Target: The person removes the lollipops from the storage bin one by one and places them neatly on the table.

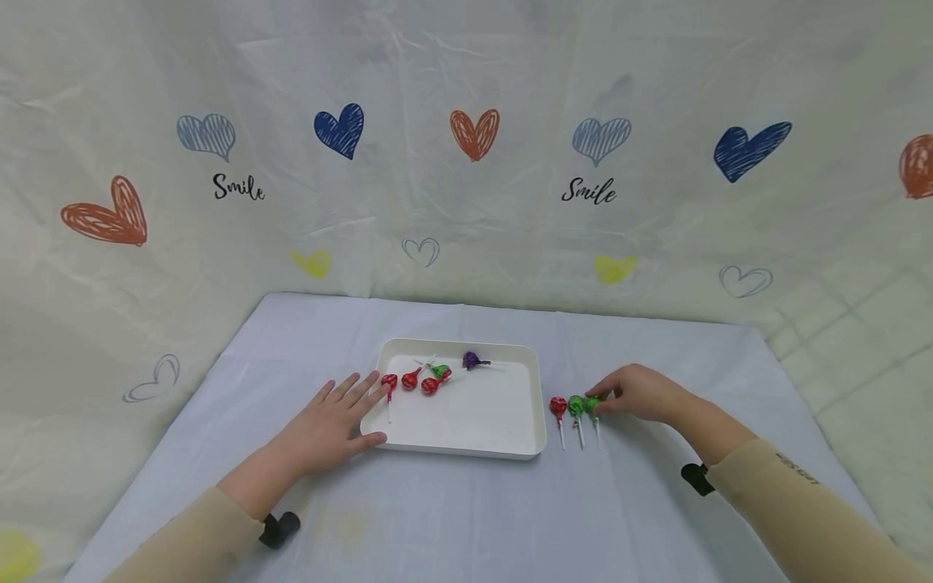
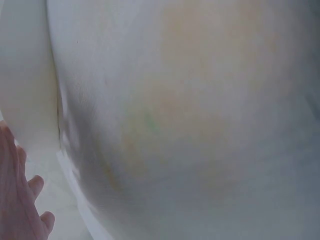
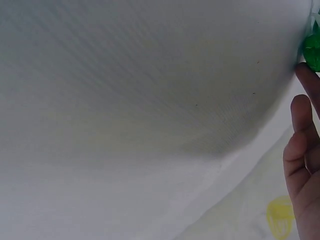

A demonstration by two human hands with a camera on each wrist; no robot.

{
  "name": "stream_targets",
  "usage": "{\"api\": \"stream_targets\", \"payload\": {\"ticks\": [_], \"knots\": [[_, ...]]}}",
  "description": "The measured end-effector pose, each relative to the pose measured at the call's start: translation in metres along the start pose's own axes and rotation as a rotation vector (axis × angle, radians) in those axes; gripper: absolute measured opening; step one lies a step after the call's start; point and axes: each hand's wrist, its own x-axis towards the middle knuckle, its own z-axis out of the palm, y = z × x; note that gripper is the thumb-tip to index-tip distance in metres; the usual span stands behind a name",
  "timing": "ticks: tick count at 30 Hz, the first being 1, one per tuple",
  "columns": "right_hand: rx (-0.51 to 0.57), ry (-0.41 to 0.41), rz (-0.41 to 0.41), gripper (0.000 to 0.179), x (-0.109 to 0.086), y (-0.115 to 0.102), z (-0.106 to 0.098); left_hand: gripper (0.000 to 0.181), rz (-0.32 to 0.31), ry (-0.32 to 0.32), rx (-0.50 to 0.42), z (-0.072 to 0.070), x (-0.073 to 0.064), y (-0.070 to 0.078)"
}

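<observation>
In the head view, my left hand lies with its fingers spread over the left rim of a white tray. Its fingertips reach a red lollipop inside the tray. The left wrist view catches only part of that hand, at the left edge. To the right of the tray, my right hand pinches the head of a green lollipop between thumb and fingers. That green wrapper also shows at the right edge of the right wrist view. Beside it lie another green lollipop and a red lollipop, sticks toward me.
Farther inside the tray are two more red lollipops, one at left and one nearer the middle, a green lollipop and a purple lollipop. A white cloth covers the table. Behind hangs a heart-printed curtain.
</observation>
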Motion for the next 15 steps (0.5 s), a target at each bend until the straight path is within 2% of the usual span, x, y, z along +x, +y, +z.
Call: {"api": "stream_targets", "payload": {"ticks": [15], "knots": [[0.007,0.010,-0.033,0.029,0.0002,0.0039,0.0018,0.089,0.006,-0.003,0.010,-0.0011,0.0007,0.0009]]}}
